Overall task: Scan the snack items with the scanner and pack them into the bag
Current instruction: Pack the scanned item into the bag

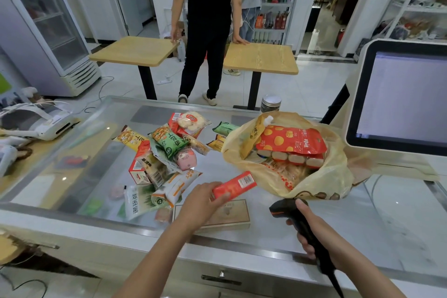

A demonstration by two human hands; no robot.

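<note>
My left hand (200,203) grips a slim red snack packet (235,185) with its barcode facing up, held just above the glass counter. My right hand (312,227) holds the black handheld scanner (287,209), its head pointing toward the packet from the right, a short gap between them. A yellowish plastic bag (321,181) lies open behind the packet, with a red dotted pouch (290,140) and other snacks inside. A pile of several loose snack packets (167,152) lies on the counter to the left of the bag.
A screen terminal (401,97) stands at the right edge. A receipt printer (46,123) sits far left. A flat tan box (232,215) lies under my left hand. A lidded jar (271,103) stands behind the bag. Beyond the counter are two wooden tables and standing people.
</note>
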